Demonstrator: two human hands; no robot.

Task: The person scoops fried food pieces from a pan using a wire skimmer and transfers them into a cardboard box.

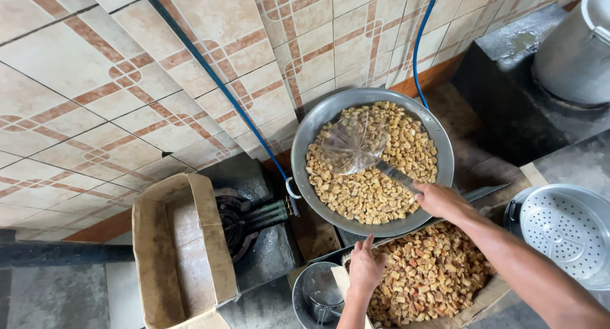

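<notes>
— Nearest the lens, what do you see?

— Two bare forearms coming up from the bottom edge. Left hand [365, 267] rests on the paper rim of a lined box [489, 296] heaped with browned fried pieces [432, 272], index finger raised toward the pan. Whether it pinches the paper or only presses on it, I cannot tell; the palm faces away.

— And the other one?

— Right hand [440, 200] is clenched round the metal handle of a skimmer [356, 144]. Its wire bowl lies up and to the left of the fist, tilted on the paler pieces [375, 189] in a wide grey pan [375, 160]. A long handle likely keeps the fingers off the hot metal.

— Where does the pan sit?

— Just above the fist, over the dark stove top, its small side handle facing a burner [232, 224]. Placing the box directly below the holding hand seems to keep the carry short.

— What else surrounds the grip?

— Right of it, a perforated steamer tray [565, 230]; far above that, a big metal pot [575, 49]. Below the left hand, a small steel pot [318, 297]. Well off left, a cardboard box [181, 253] standing open beside the burner. Blue hoses [210, 71] run down the tiled wall [95, 94].
</notes>
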